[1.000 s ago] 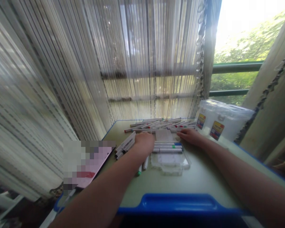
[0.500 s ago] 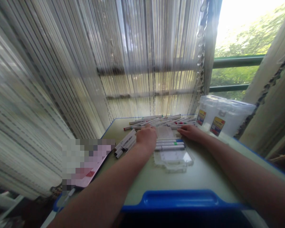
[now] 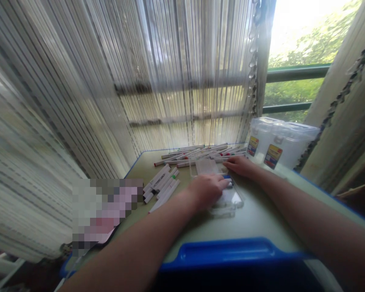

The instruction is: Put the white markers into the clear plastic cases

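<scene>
My left hand [image 3: 208, 188] is over the open clear plastic case [image 3: 237, 198], its fingers bent round white markers with blue ends [image 3: 228, 181]. Most of those markers are hidden beneath the palm. My right hand [image 3: 235, 163] rests at the far right corner of the case, near the marker pile; its fingertips are too small to read. Behind the case lies a loose pile of white markers [image 3: 197, 153] with coloured ends. Another group of white markers [image 3: 162, 184] lies slanted to the left of my left hand.
Two clear lidded boxes [image 3: 287, 142] with labels stand at the back right. A pink, partly pixelated object [image 3: 118, 207] is at the left edge. The table has a blue front rim [image 3: 225, 250], and striped curtains hang behind.
My left hand has moved right and nearer, from beside the case onto the markers in it. More markers show in the left group. The view has shifted slightly.
</scene>
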Motion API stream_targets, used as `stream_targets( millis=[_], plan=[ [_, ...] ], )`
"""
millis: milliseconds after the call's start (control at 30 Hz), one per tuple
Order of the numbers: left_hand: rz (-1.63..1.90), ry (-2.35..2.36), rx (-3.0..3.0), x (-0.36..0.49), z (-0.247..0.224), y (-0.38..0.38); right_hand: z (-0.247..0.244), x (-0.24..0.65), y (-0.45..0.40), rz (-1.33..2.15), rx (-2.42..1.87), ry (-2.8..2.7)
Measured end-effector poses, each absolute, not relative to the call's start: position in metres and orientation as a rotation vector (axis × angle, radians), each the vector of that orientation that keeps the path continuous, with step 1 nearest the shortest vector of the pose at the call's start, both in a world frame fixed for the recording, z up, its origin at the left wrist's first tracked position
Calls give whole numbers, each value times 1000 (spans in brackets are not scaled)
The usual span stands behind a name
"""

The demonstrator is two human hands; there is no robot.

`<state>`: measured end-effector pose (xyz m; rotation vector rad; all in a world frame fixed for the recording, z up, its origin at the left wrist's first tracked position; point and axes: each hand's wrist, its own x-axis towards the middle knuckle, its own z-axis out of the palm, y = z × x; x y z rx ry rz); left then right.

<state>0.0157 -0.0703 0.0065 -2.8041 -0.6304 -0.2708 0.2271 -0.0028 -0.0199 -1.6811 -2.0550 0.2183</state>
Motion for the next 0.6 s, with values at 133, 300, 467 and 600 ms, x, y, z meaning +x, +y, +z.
stream_targets(
  millis=[133,300,467,600],
  plan=[
    [-267,-781,-2758,13,15,-73,-18,226,-5,217,-1679,-2057],
    [-130,-946,-2704,8,21,-72,-18,226,-4,230,-1701,-2070],
    [-177,-723,-2745,11,15,-68,-19,228,-2,230,-1689,-2077],
    [-188,-666,-2780,14,12,-68,-20,229,-1,243,-1690,-2073]
  ],
)
